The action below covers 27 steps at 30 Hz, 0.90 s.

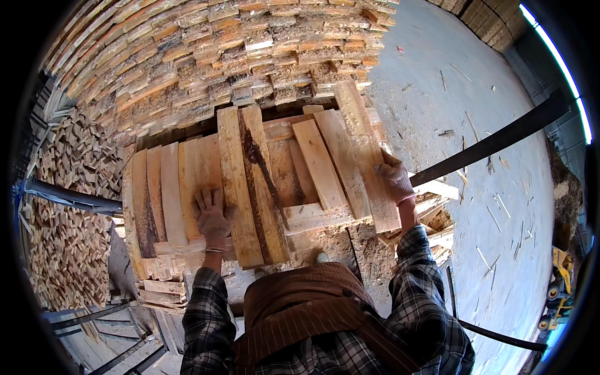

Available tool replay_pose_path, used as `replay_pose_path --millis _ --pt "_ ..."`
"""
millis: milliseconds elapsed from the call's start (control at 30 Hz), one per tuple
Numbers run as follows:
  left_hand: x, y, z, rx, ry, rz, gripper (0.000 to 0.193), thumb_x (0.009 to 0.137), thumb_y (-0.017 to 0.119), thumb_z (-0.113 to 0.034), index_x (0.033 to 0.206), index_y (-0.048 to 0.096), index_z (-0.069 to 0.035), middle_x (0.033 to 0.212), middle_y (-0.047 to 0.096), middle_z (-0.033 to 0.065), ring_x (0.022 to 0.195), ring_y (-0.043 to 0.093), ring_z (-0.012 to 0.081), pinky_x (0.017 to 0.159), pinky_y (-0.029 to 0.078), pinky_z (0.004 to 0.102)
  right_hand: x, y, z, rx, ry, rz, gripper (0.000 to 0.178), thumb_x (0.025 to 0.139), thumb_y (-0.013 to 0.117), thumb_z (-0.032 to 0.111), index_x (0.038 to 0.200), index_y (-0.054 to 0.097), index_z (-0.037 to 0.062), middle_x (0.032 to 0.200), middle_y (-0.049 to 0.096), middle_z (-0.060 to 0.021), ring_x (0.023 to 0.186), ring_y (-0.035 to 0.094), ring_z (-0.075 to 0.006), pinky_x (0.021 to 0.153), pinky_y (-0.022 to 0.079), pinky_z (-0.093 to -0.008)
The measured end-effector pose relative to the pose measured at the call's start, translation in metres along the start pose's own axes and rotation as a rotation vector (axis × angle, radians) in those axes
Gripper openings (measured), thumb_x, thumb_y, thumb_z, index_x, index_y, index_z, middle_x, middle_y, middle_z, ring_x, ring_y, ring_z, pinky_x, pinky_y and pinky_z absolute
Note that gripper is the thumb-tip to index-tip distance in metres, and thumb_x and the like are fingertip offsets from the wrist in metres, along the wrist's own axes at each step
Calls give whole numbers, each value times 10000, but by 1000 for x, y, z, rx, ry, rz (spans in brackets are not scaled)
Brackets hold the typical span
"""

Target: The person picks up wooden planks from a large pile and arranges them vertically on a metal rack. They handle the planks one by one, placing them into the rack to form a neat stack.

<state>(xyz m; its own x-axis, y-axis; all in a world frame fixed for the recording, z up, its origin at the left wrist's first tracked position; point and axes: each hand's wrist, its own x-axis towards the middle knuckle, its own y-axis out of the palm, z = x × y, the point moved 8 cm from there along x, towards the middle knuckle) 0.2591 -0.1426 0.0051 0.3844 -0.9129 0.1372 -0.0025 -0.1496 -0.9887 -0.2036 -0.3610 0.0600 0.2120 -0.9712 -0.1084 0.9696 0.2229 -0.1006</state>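
Observation:
My left hand (214, 215), in a pale work glove, lies with spread fingers on a row of flat wooden boards (172, 187), just left of two longer boards. One of these is plain yellowish (240, 187); its neighbour has a dark bark streak (265, 187). At the right end, my gloved right hand (397, 178) is closed around the right edge of a long wooden board (367, 162), which lies slantwise over the layer. Between the hands, a short light board (319, 164) and a wider board (342, 164) lie at an angle, with reddish wood below them.
Beyond the boards rises a big stack of rough planks (250, 56). A heap of cut wood pieces (72, 212) lies at left. Dark metal bars stand at the left (75, 195) and right (494, 140). Splinters litter the grey floor (494, 187); a yellow machine (560, 275) stands far right.

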Motion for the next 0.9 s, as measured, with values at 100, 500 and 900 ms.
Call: replay_pose_path --millis 100,500,900 --pt "6 4 -8 -15 2 35 783 844 474 -660 1423 429 -137 1535 283 182 1431 191 401 1175 119 532 21 -50 -49 -7 151 -56 483 882 551 80 1353 515 -18 1047 658 -43 870 585 -91 756 487 -220" --pt "1 4 4 48 -46 106 766 860 483 -632 1461 381 -169 1561 235 166 1439 166 408 1174 121 536 16 99 -75 44 155 128 450 880 608 159 1298 565 -1 867 644 -7 797 567 -93 711 479 -248" --pt "4 -10 -8 -6 -31 109 748 868 462 -629 1444 408 -154 1534 293 169 1445 159 392 1169 76 549 31 299 45 -1183 -663 214 604 939 513 497 1389 462 99 1070 646 -222 936 639 -378 785 513 -495"
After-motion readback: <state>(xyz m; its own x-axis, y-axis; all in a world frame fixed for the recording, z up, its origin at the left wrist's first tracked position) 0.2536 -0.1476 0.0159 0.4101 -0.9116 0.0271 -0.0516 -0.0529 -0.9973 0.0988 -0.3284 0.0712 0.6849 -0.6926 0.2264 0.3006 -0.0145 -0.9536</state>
